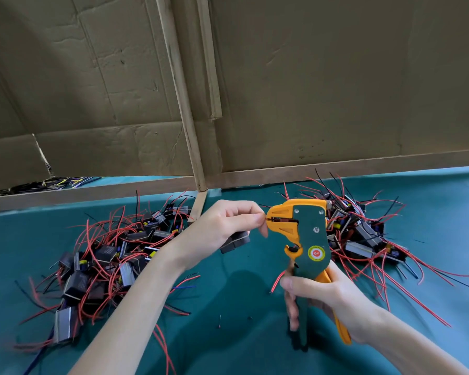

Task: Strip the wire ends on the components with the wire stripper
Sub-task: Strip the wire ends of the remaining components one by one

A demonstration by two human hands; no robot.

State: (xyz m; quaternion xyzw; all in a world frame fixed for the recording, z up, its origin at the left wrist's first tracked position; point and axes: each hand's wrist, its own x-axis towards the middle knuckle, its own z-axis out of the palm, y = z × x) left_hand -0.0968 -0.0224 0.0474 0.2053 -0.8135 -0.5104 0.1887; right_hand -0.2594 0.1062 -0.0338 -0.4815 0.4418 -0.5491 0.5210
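Head view, key relation: the thin red wire end lies level, its long axis running left to right. It points straight from the left hand into the orange nose of the green-and-orange pistol-shaped wire stripper.
Left hand: the nearer hand to the wire, its thumb and forefinger fingers pinching the wire just beside the nose. A dark boxy component sits under the palm; how it is held cannot be told.
Right hand: curled round both handles, holding the tool upright with its nose facing left. The handles look only partly squeezed.
Coming move, as judged: a squeeze, with the wire kept on its line.
Surroundings: two heaps of wired components, left and right, on the teal tabletop; a brown cardboard screen behind.
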